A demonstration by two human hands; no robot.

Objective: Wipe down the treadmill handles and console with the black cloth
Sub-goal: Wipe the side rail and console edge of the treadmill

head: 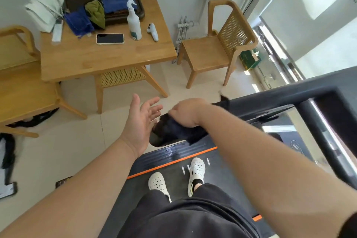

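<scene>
The black cloth [174, 130] is bunched over the left end of the treadmill's dark handle bar [270, 100]. My right hand [186, 112] is closed on top of the cloth, pressing it onto the handle end. My left hand [144, 116] hovers just left of the cloth, palm open and fingers spread, holding nothing. The treadmill console [289, 141] shows dark and glossy to the right, partly hidden by my right forearm. Below, my feet in white clogs stand on the belt [173, 177].
A wooden table [87, 60] stands ahead-left with a tray of cloths [104, 6], a spray bottle [133, 23], a phone [110, 38] and a white controller [153, 32]. Wooden chairs sit at left [23, 87] and right [222, 44]. A glass door runs along the right.
</scene>
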